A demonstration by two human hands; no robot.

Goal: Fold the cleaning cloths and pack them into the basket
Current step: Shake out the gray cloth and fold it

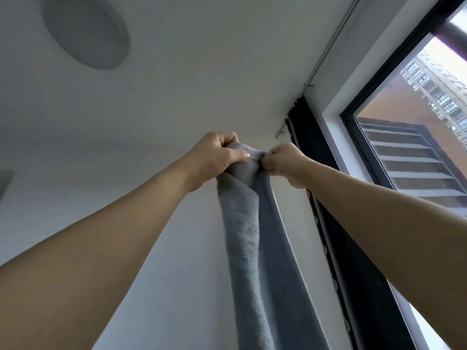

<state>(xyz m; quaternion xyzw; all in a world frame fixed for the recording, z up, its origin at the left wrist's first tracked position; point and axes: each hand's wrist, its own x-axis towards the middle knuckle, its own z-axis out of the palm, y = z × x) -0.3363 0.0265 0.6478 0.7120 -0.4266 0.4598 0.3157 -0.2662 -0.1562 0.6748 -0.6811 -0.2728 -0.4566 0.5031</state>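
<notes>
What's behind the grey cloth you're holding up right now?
Behind the grey cloth, gripped at its top by the left hand and right hand, there is white wall. The wall strip directly behind it is covered. No basket shows.

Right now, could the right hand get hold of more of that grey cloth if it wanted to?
Probably yes. The right hand already pinches the top edge of the grey cloth, right next to the left hand, and the cloth hangs free below with nothing in front of it.
</notes>
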